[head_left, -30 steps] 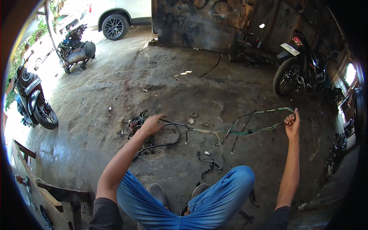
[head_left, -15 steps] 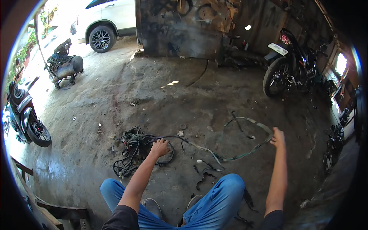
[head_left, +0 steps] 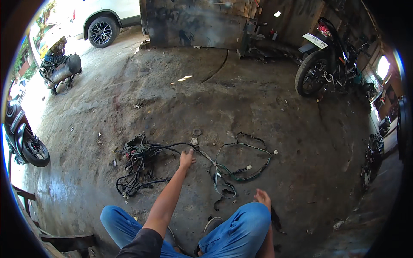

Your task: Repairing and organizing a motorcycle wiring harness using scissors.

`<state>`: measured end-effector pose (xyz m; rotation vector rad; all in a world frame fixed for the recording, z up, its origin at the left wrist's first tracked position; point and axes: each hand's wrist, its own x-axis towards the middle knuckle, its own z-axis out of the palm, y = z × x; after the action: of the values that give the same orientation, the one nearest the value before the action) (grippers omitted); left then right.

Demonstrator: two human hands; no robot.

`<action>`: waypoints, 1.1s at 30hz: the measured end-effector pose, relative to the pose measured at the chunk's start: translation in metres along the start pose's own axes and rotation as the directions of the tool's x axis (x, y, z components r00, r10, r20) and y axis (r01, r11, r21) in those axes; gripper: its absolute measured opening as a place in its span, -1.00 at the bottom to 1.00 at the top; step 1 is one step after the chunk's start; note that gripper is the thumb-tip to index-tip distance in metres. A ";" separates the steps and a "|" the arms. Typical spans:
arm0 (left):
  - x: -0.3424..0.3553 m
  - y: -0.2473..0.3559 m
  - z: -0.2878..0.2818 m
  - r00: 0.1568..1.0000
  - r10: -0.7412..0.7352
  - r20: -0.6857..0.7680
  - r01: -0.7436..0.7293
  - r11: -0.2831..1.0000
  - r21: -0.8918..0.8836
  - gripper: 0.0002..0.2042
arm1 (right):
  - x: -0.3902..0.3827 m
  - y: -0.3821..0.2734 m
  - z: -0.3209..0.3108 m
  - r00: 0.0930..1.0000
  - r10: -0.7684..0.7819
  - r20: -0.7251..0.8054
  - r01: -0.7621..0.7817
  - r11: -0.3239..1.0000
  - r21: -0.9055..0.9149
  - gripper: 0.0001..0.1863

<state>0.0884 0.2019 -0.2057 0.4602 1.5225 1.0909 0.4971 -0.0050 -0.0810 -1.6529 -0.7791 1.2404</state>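
Note:
A tangled wiring harness [head_left: 137, 155] lies on the concrete floor [head_left: 215, 107] in front of me, dark at the left and with looped, lighter green wires toward the right. My left hand [head_left: 187, 158] is at the cables in the middle; its fingertips are slightly blurred, so I cannot tell whether they grip one. My right hand [head_left: 262, 196] is open and off the wires, just beyond my right knee [head_left: 251, 219], which partly hides that forearm. A small pale square part [head_left: 194, 141] and a ring [head_left: 197, 132] lie beside the harness.
Scooter [head_left: 23, 137] and wheeled compressor [head_left: 66, 69] stand at left, a white car [head_left: 120, 13] beyond. A motorcycle [head_left: 316, 73] is at back right beside a dark wall panel [head_left: 189, 26]. Wooden framing [head_left: 64, 241] is at lower left; dark parts [head_left: 372, 159] line the right.
My right hand let go of the raised green wires, which dropped into a loop on the floor, and pulled back toward my knee. My left hand moved right and slightly up along the harness.

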 end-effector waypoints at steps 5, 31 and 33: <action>0.027 0.024 0.003 0.991 -0.121 0.048 0.130 0.936 -0.326 -0.24 | -0.047 0.036 -0.053 0.993 -0.072 -0.093 0.067 0.996 -0.063 -0.68; -0.287 0.127 -0.163 0.957 0.277 0.082 -0.091 0.559 -0.824 -0.74 | -0.154 -0.148 0.296 0.442 -0.545 0.713 0.774 0.633 0.005 -0.51; -0.291 0.119 -0.169 0.953 0.289 0.089 -0.093 0.562 -0.822 -0.74 | -0.165 -0.141 0.300 0.461 -0.556 0.692 0.749 0.662 0.034 -0.57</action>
<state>-0.0208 -0.0318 0.0410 0.0763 0.6355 1.7189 0.1663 -0.0079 0.0846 -0.8469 -1.9219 1.1201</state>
